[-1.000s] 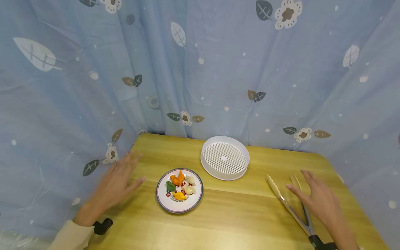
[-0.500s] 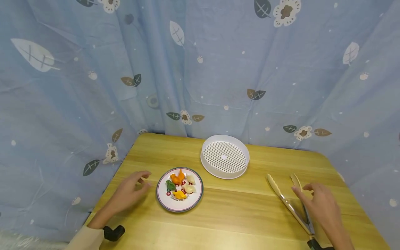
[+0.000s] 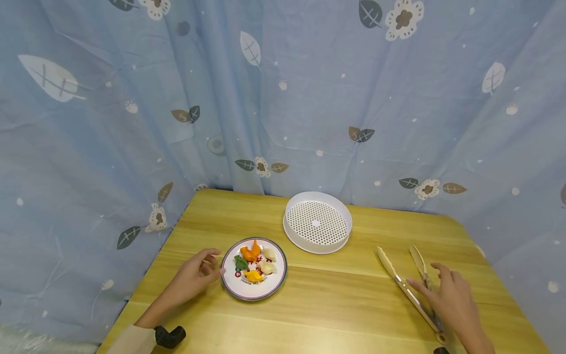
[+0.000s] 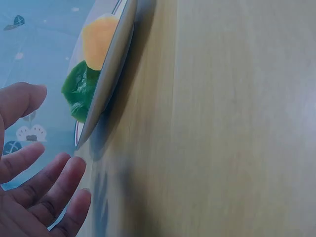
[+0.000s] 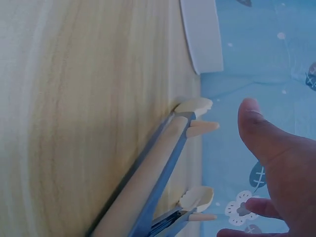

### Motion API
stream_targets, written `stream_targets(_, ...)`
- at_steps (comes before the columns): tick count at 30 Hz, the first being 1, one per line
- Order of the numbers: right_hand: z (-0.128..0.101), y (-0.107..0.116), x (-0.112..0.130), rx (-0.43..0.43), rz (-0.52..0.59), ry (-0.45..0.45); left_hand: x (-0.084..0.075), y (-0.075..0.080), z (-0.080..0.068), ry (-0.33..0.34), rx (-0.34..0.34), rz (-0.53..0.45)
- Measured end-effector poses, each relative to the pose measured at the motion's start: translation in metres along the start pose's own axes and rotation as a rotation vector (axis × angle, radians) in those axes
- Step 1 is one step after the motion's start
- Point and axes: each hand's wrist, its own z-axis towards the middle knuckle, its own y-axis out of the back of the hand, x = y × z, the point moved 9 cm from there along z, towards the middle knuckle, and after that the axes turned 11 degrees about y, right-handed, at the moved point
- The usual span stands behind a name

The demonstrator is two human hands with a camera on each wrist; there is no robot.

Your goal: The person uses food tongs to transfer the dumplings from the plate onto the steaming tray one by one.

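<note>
Head view: left hand and right hand apart, holding nothing; I'd pinch plate level, grip tongs mid-arm.

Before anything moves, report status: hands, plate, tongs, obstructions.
Left hand empty, beside plate, contact unclear. Right hand empty, close to tongs, not gripping. Plate flat on table, dumplings aboard. Perforated tray beyond plate; nothing seen blocking either hand.
</note>
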Motion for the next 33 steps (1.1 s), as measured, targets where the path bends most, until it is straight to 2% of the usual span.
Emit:
stream_targets(13,-0.002,-0.024,-0.015,0.140,-0.025,-0.062,0.011,-0.013,-0.001,0.080,0.034,-0.098)
stream_targets(19,-0.006,-0.031,-0.016,0.135,-0.048,-0.068,0.013,-0.017,0.000,0.077,0.023,-0.114)
stream_targets(33,-0.008,-0.036,-0.016,0.094,-0.056,-0.049,0.020,-0.026,0.003,0.092,0.058,-0.148)
